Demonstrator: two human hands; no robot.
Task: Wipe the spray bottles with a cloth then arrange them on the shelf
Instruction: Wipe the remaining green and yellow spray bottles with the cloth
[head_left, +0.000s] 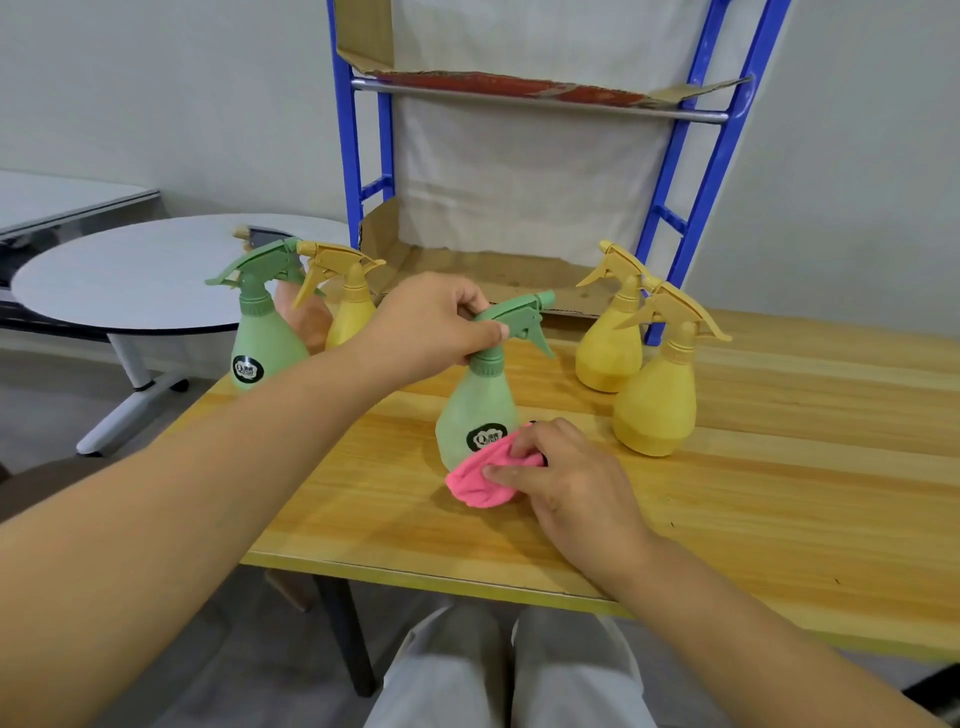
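On wood-grain table (779, 493), L hand (431, 327) grips pear-shaped green bottle (475, 410), R hand (566, 478) presses bunched pink cloth (475, 480).

head cam | faces fwd+down | close over wooden table (779, 493) | shelf (670, 171) behind

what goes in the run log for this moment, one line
step: wiping | left hand: holds green bottle by its spray head | right hand: pink cloth on bottle base | shelf: no bottles yet

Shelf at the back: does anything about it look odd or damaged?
Yes. The shelf boards are makeshift cardboard: the upper sheet is torn and ragged along its edge and overhangs the frame on the right, and the lower sheet is worn. No bottles stand on either.
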